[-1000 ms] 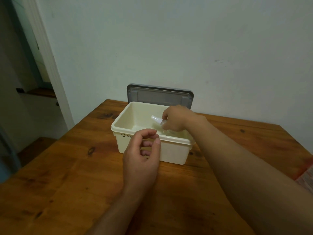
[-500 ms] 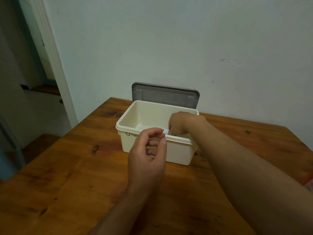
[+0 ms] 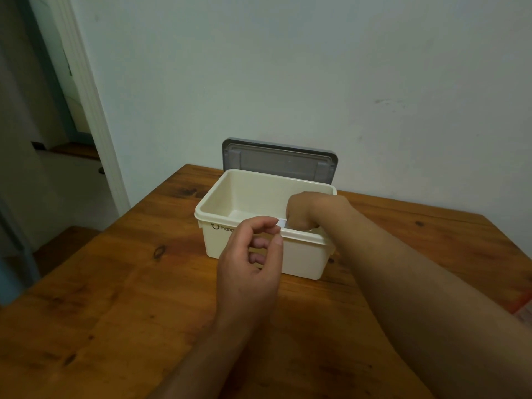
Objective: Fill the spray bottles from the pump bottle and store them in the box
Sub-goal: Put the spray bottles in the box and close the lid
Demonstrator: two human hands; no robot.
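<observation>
A cream plastic box (image 3: pixel 214 201) stands on the wooden table (image 3: pixel 115 283), and its grey lid (image 3: pixel 276 159) is upright behind it against the wall. My right hand (image 3: pixel 312 211) reaches down inside the box at its near right corner, closed around a small spray bottle. Only a white tip of the spray bottle (image 3: pixel 281 223) shows beside the knuckles. My left hand (image 3: pixel 247 266) hovers in front of the box's near wall with loosely curled fingers and holds nothing. The box floor that shows is bare. No pump bottle is in view.
The wall rises right behind the box. A white door frame (image 3: pixel 95 110) and a doorway lie to the left, past the table's left edge. Something reddish (image 3: pixel 525 311) peeks in at the right edge of the view.
My right hand has lowered the spray bottle from above the rim down into the box, so most of the bottle is now hidden. My left hand has stayed in front of the box.
</observation>
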